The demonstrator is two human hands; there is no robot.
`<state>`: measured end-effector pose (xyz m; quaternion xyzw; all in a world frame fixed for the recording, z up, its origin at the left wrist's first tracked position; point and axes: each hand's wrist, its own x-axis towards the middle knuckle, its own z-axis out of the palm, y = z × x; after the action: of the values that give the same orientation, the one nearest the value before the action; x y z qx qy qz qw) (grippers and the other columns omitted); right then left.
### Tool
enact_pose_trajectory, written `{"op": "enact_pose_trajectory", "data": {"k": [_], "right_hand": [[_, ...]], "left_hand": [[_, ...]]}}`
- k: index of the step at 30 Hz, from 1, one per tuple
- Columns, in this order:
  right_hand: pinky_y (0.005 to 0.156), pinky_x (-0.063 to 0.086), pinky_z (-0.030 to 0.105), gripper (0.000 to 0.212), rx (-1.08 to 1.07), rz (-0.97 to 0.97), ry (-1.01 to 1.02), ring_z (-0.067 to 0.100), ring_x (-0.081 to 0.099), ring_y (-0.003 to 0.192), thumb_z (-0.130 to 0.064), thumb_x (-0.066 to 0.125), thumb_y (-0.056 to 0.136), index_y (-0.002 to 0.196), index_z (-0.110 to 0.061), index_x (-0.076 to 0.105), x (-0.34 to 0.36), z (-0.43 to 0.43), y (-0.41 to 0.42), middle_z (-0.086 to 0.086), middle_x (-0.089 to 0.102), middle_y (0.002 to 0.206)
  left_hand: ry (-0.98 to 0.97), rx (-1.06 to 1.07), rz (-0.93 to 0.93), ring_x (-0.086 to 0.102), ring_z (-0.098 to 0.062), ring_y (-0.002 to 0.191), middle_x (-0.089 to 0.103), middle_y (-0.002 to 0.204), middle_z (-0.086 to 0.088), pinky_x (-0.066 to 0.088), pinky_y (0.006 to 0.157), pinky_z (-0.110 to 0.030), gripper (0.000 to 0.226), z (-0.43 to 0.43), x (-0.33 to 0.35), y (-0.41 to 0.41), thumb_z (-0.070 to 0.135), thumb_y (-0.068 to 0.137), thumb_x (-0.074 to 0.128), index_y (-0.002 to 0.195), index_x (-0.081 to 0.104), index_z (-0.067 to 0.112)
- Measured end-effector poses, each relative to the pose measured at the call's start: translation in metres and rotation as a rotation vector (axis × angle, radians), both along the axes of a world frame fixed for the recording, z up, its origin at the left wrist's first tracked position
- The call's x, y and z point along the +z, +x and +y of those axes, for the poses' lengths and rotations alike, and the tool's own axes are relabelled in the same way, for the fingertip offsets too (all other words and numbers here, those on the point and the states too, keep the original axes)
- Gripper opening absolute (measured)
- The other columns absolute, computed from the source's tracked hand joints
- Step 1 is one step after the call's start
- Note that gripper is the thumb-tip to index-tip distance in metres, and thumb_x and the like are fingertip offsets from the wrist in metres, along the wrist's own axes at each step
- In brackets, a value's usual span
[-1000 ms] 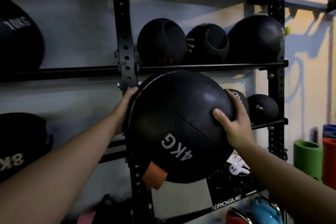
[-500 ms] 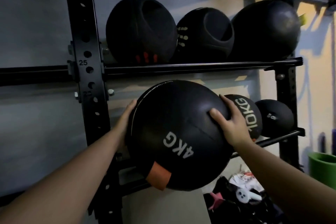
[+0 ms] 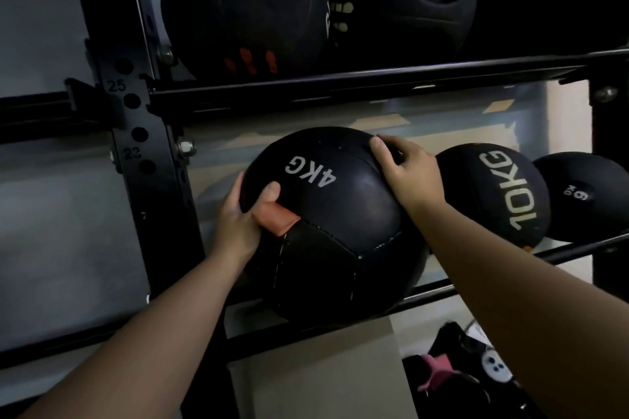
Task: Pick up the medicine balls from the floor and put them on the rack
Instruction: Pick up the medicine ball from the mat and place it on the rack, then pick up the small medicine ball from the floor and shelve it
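Observation:
A large black medicine ball marked 4KG, with an orange patch, rests on the lower rails of the black rack, against the left upright. My left hand grips its left side, thumb on the front by the orange patch. My right hand lies over its upper right. To its right on the same rails sit a black 10KG ball and a smaller black ball.
Three black balls fill the upper shelf, among them one with orange marks and one with white marks. The perforated upright stands left of the ball. Below right lie dark gear and a pink item.
The 4KG ball has gone from in front of the rack onto the lower rails and rolled, so its label now faces up. My view has moved closer.

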<state>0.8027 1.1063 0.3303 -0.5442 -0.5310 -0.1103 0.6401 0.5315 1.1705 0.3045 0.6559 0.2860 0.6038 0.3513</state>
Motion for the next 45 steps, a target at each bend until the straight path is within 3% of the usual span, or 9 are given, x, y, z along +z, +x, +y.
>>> {"op": "enact_pose_trajectory", "data": {"k": [5, 9, 13, 21, 25, 31, 35, 38, 45], "right_hand": [[0.108, 0.047, 0.035, 0.053, 0.019, -0.012, -0.057, 0.02, 0.062, 0.129, -0.061, 0.051, 0.101, 0.139, -0.028, 0.066, -0.007, -0.02, -0.002, 0.001, 0.07, 0.135], [0.119, 0.038, 0.041, 0.073, 0.042, -0.03, -0.217, 0.024, 0.046, 0.144, -0.071, 0.047, 0.096, 0.158, -0.033, 0.043, -0.042, -0.058, 0.0, 0.004, 0.05, 0.157], [0.12, 0.037, 0.05, 0.092, 0.012, -0.047, -0.365, 0.027, 0.039, 0.149, -0.087, 0.043, 0.083, 0.161, -0.04, 0.03, -0.079, -0.109, 0.002, 0.002, 0.04, 0.164], [0.108, 0.046, 0.049, 0.084, -0.019, -0.047, -0.468, 0.03, 0.048, 0.141, -0.081, 0.047, 0.089, 0.16, -0.041, 0.03, -0.136, -0.214, -0.014, 0.002, 0.041, 0.162], [0.111, 0.043, 0.049, 0.08, -0.001, -0.026, -0.526, 0.031, 0.044, 0.144, -0.079, 0.047, 0.092, 0.16, -0.038, 0.032, -0.165, -0.262, -0.031, 0.005, 0.04, 0.163], [0.108, 0.046, 0.051, 0.079, -0.06, 0.004, -0.612, 0.033, 0.052, 0.135, -0.077, 0.047, 0.092, 0.158, -0.036, 0.036, -0.195, -0.337, -0.044, 0.007, 0.044, 0.159], [0.106, 0.045, 0.049, 0.079, -0.161, -0.053, -0.645, 0.034, 0.051, 0.138, -0.079, 0.047, 0.091, 0.156, -0.034, 0.04, -0.19, -0.377, -0.059, 0.009, 0.048, 0.156], [0.104, 0.049, 0.051, 0.084, -0.207, -0.084, -0.669, 0.033, 0.056, 0.133, -0.086, 0.042, 0.087, 0.154, -0.035, 0.041, -0.181, -0.405, -0.081, 0.009, 0.051, 0.154], [0.101, 0.051, 0.048, 0.086, -0.252, -0.06, -0.77, 0.028, 0.061, 0.124, -0.091, 0.039, 0.081, 0.147, -0.035, 0.047, -0.207, -0.466, -0.178, 0.003, 0.059, 0.144]], "left_hand": [[-0.037, 0.019, 0.08, 0.069, -0.016, 0.125, 0.072, 0.139, 0.004, 0.051, 0.114, -0.043, 0.111, -0.005, 0.003, -0.008, 0.087, 0.054, 0.081, 0.15, 0.057, 0.037], [-0.146, 0.101, 0.184, 0.065, -0.018, 0.13, 0.066, 0.147, 0.004, 0.05, 0.114, -0.039, 0.117, -0.027, 0.002, -0.022, 0.101, 0.051, 0.066, 0.154, 0.048, 0.049], [-0.153, 0.19, 0.176, 0.056, -0.019, 0.137, 0.059, 0.153, 0.001, 0.041, 0.104, -0.03, 0.072, -0.067, -0.035, -0.031, 0.068, 0.095, 0.061, 0.158, 0.048, 0.036], [-0.189, 0.16, 0.297, 0.053, -0.012, 0.122, 0.058, 0.153, -0.004, 0.038, 0.099, -0.028, 0.056, -0.177, -0.112, -0.027, 0.049, 0.103, 0.06, 0.153, 0.056, 0.023], [-0.234, 0.115, 0.363, 0.055, -0.012, 0.126, 0.06, 0.151, -0.002, 0.039, 0.089, -0.016, 0.061, -0.23, -0.135, -0.033, 0.059, 0.099, 0.061, 0.151, 0.057, 0.027], [-0.254, 0.131, 0.426, 0.054, -0.016, 0.13, 0.059, 0.152, -0.005, 0.035, 0.102, -0.028, 0.066, -0.285, -0.157, -0.065, 0.064, 0.098, 0.059, 0.152, 0.056, 0.026], [-0.251, 0.113, 0.548, 0.057, -0.024, 0.137, 0.06, 0.15, 0.0, 0.044, 0.107, -0.035, 0.102, -0.316, -0.147, -0.079, 0.092, 0.067, 0.055, 0.152, 0.054, 0.034], [-0.185, 0.071, 0.61, 0.057, -0.023, 0.136, 0.06, 0.15, 0.002, 0.047, 0.112, -0.042, 0.106, -0.337, -0.138, -0.091, 0.094, 0.064, 0.054, 0.152, 0.054, 0.035], [-0.187, -0.034, 0.603, 0.062, -0.018, 0.128, 0.065, 0.138, 0.0, 0.047, 0.11, -0.034, 0.11, -0.392, -0.176, -0.157, 0.093, 0.059, 0.054, 0.148, 0.059, 0.028]]}}
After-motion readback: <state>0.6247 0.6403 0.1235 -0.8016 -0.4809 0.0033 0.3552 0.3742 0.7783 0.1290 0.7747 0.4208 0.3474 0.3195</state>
